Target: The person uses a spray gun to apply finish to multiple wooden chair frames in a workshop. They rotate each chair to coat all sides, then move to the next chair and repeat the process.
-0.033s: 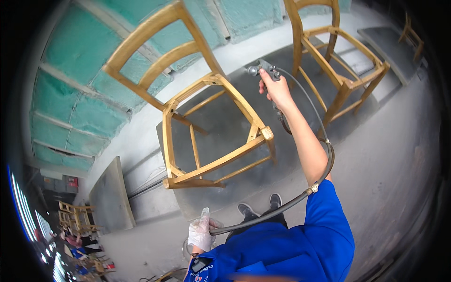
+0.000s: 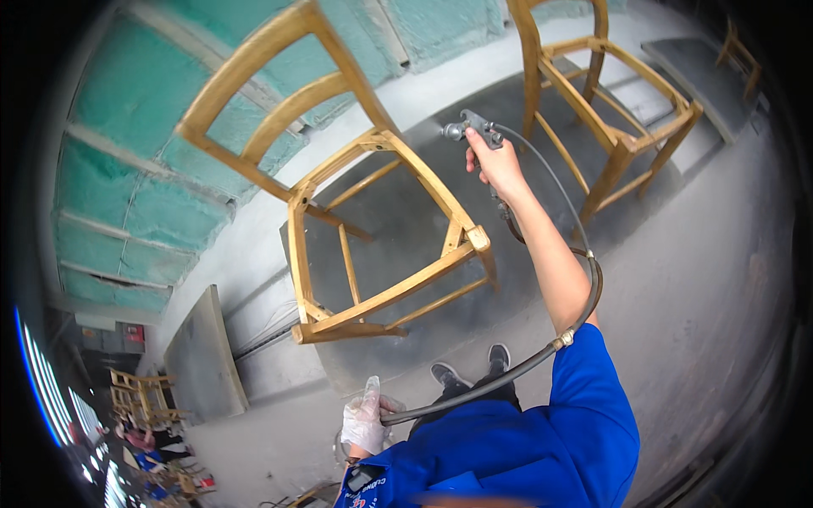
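Note:
My bare right hand [image 2: 498, 163] is wrapped round a metal spray gun [image 2: 467, 127], its nozzle pointing left toward the nearer chair. That wooden chair [image 2: 388, 299] has an open seat frame and stands left of the gun, apart from it. From the gun, a thin hose and a thicker dark hose [image 2: 508, 388] run back along my right arm. The thicker one loops across my front to my left hand [image 2: 365, 420], which wears a clear plastic glove. My left fingers close round the hose, while one digit sticks up.
A second seatless wooden chair [image 2: 622, 140] stands at the right. Both chairs are over a dark flat panel [image 2: 389, 212]. Another grey panel [image 2: 206, 356] leans at left, near stacked chairs [image 2: 142, 394] and people. Green panelled wall [image 2: 127, 110] rises behind.
The nearer chair sits very slightly further left in the picture. Both hands keep their grips, and the spray gun has hardly moved.

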The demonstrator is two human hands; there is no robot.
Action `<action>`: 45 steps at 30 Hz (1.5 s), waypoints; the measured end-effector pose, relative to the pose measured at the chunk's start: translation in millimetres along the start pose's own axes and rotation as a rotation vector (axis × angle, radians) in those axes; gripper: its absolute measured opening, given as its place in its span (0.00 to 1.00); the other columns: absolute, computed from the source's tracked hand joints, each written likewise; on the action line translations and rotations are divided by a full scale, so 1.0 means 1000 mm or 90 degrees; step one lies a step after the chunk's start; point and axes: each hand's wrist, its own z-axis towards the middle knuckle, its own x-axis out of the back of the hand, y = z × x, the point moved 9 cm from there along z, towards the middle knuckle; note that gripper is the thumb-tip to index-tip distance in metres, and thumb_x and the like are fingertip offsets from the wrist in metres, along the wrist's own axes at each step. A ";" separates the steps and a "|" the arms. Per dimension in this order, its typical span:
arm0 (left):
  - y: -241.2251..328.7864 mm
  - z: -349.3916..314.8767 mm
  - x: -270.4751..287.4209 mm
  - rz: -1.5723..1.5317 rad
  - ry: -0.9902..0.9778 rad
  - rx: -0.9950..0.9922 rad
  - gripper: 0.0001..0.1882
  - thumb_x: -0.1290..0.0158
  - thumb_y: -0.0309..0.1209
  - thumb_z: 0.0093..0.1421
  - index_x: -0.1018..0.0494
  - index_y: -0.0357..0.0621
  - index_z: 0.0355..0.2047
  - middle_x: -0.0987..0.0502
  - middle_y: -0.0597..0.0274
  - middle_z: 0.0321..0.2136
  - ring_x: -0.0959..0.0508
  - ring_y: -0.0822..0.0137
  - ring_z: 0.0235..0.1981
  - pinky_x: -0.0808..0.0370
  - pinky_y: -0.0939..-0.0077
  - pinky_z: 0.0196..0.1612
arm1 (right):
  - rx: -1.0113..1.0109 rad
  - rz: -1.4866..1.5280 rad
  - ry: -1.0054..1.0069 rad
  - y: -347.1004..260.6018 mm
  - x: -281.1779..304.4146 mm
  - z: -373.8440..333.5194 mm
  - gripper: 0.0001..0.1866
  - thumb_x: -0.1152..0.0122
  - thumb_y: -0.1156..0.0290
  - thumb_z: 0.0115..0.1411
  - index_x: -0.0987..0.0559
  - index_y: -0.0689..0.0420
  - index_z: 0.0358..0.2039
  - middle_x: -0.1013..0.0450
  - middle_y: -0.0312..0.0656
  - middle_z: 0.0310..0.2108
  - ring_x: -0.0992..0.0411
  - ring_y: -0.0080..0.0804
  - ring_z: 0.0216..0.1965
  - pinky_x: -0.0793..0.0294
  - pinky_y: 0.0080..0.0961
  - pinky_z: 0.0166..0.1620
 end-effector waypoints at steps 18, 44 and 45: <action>-0.044 0.059 -0.018 0.032 0.065 0.127 0.30 0.48 0.52 0.69 0.27 0.41 0.17 0.31 0.63 0.09 0.36 0.71 0.06 0.45 0.76 0.09 | -0.225 -0.122 0.244 0.313 0.080 0.026 0.20 0.37 0.52 0.67 0.19 0.60 0.40 0.25 0.37 0.22 0.25 0.24 0.21 0.26 0.26 0.26; -0.048 0.084 0.028 0.116 -0.167 0.040 0.34 0.52 0.54 0.70 0.22 0.38 0.17 0.23 0.59 0.13 0.34 0.73 0.11 0.37 0.75 0.17 | -0.271 0.027 0.489 0.207 0.100 -0.309 0.22 0.44 0.45 0.69 0.22 0.52 0.45 0.26 0.32 0.26 0.26 0.21 0.26 0.39 0.18 0.21; -0.049 0.086 0.031 0.103 -0.181 0.036 0.34 0.51 0.54 0.70 0.22 0.38 0.17 0.24 0.60 0.12 0.34 0.73 0.11 0.37 0.75 0.17 | -0.287 0.034 0.455 0.216 0.080 -0.316 0.21 0.44 0.46 0.70 0.22 0.52 0.45 0.26 0.32 0.26 0.26 0.21 0.26 0.39 0.18 0.21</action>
